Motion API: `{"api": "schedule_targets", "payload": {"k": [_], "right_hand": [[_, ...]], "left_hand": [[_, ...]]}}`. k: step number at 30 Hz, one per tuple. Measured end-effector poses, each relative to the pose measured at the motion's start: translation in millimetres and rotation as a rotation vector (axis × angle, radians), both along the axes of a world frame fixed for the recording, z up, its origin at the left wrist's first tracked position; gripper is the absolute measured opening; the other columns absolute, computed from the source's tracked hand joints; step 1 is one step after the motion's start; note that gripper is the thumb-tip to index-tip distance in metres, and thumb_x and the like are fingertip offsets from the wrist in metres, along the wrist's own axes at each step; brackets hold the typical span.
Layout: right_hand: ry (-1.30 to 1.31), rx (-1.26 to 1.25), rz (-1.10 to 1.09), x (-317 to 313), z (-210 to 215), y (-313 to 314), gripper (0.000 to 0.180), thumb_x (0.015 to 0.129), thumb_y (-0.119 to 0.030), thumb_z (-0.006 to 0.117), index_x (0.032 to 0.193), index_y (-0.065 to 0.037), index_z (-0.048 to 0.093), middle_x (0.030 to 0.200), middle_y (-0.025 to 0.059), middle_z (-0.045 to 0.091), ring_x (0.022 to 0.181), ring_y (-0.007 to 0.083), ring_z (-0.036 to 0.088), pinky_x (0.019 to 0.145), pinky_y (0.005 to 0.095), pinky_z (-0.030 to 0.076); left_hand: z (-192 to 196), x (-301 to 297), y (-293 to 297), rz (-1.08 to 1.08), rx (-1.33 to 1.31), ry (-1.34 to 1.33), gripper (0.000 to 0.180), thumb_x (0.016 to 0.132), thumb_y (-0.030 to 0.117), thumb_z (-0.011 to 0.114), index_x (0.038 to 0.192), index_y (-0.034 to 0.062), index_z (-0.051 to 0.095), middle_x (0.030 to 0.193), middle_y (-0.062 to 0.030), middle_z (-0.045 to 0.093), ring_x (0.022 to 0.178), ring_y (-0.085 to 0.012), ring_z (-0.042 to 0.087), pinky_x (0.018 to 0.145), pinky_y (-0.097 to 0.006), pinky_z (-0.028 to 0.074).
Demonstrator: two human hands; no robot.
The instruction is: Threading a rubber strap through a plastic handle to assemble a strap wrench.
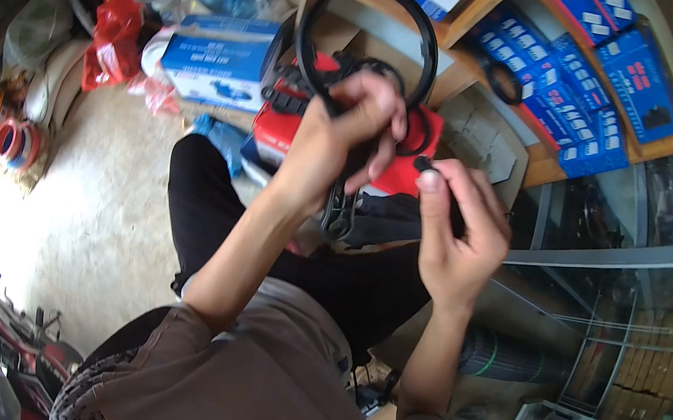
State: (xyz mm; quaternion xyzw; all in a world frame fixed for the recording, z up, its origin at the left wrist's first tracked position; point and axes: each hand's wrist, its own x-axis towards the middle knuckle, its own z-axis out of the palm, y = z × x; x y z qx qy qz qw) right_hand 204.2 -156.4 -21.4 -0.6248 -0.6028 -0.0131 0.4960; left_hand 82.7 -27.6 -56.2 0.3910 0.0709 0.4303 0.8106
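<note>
The left hand (348,127) grips a bunch of black rubber rings (370,33); they look light, floppy and grippy. Just right of them, the right hand (459,231) pinches a small black piece (426,165).

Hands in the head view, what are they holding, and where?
Left hand grips black rubber rings at their lower edge; right hand pinches a small black piece by its end.

blue-white box (219,61): left of the left hand (349,136), lying flat
blue packs (595,75): right of both hands, stacked on shelf
red pack (283,130): behind the left hand
</note>
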Motion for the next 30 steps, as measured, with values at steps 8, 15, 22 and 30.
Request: {"api": "schedule_targets", "payload": {"k": [8,15,22,30], "right_hand": [[-0.014,-0.084,0.154,-28.3,-15.2,-0.6,0.012,0.096,-0.002,0.075,0.106,0.004,0.074,0.084,0.0094,0.068,0.066,0.0150,0.060,0.057,0.0289,0.047],[0.195,-0.292,0.111,-34.2,-12.4,-7.0,0.015,0.097,-0.009,0.076,0.106,0.001,0.071,0.096,0.0130,0.077,0.084,0.0222,0.075,0.076,0.0333,0.057],[-0.076,-0.224,0.136,-38.1,1.2,-4.7,0.016,0.096,-0.002,0.075,0.110,0.003,0.070,0.092,0.0095,0.074,0.081,0.0133,0.069,0.075,0.0272,0.054],[-0.183,-0.233,0.085,-46.2,-10.9,-2.9,0.015,0.093,-0.002,0.075,0.106,-0.002,0.066,0.088,0.0110,0.065,0.075,0.0288,0.067,0.064,0.0408,0.051]], "left_hand": [[-10.1,-1.6,9.2,-0.010,-0.218,-0.162,0.052,0.115,0.047,0.033,0.111,0.0026,0.058,0.091,-0.0122,0.066,0.062,-0.0242,0.066,0.058,-0.033,0.057],[-18.4,3.8,-2.1,0.120,-0.079,-0.295,0.071,0.111,0.063,0.021,0.110,0.0021,0.057,0.087,-0.0140,0.065,0.107,-0.0387,0.074,0.100,-0.048,0.059],[-35.7,7.8,4.9,-0.014,-0.039,-0.591,0.071,0.110,0.065,0.027,0.117,0.0014,0.059,0.094,-0.0172,0.067,0.125,-0.0541,0.061,0.109,-0.061,0.051],[-35.4,10.7,-2.4,0.072,-0.049,-0.551,0.077,0.111,0.064,0.018,0.108,-0.0009,0.060,0.083,-0.0176,0.067,0.107,-0.0433,0.073,0.103,-0.052,0.056]]}}
